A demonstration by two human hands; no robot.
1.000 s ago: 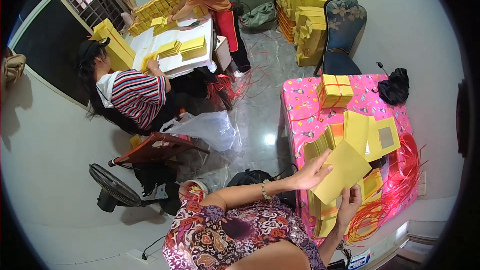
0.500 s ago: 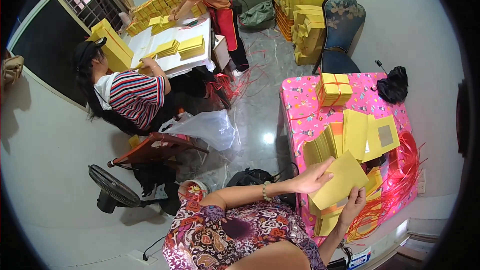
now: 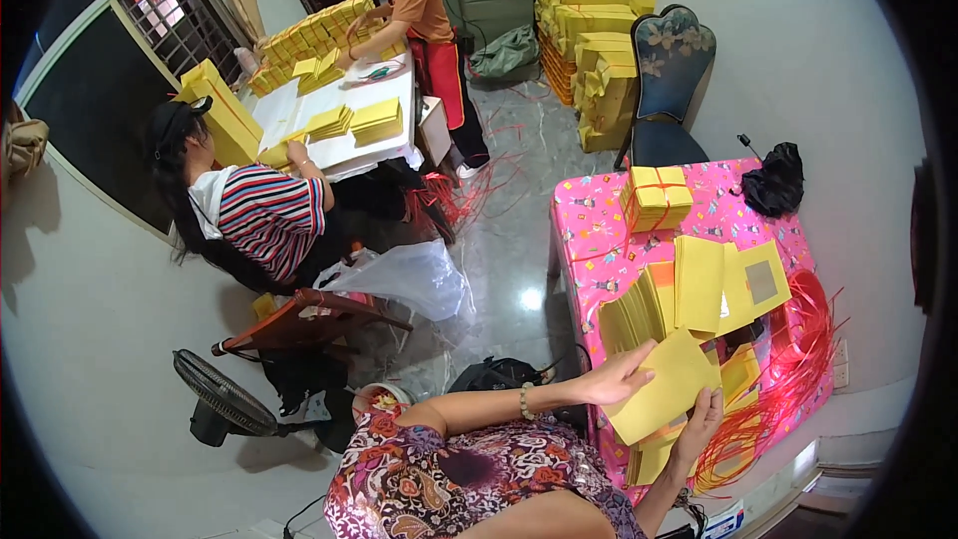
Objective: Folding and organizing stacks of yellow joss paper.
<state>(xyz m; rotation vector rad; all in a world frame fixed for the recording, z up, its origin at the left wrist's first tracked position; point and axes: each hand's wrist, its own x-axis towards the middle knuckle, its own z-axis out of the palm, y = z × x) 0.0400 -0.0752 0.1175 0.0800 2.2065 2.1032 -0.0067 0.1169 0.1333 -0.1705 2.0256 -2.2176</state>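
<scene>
A yellow paper envelope is tilted between my two hands above the near part of the pink table. My left hand grips its left edge, thumb on top and the other fingers partly hidden. At the right edge, my right hand pinches the paper. Just beyond lie a fanned row of yellow envelopes and a flat yellow envelope. Another, with a grey window, lies to their right. More yellow pieces are partly covered under and beside my hands.
Loose red strips spill over the right side of the pink table. A red-tied envelope bundle and a black bag sit farther back. Two people work at a white table on the left. A fan stands near left.
The whole view has shifted, so the room sits slightly lower in the picture. Both hands still hold the envelope, which is turned a little. The standing person at the far table has straightened slightly.
</scene>
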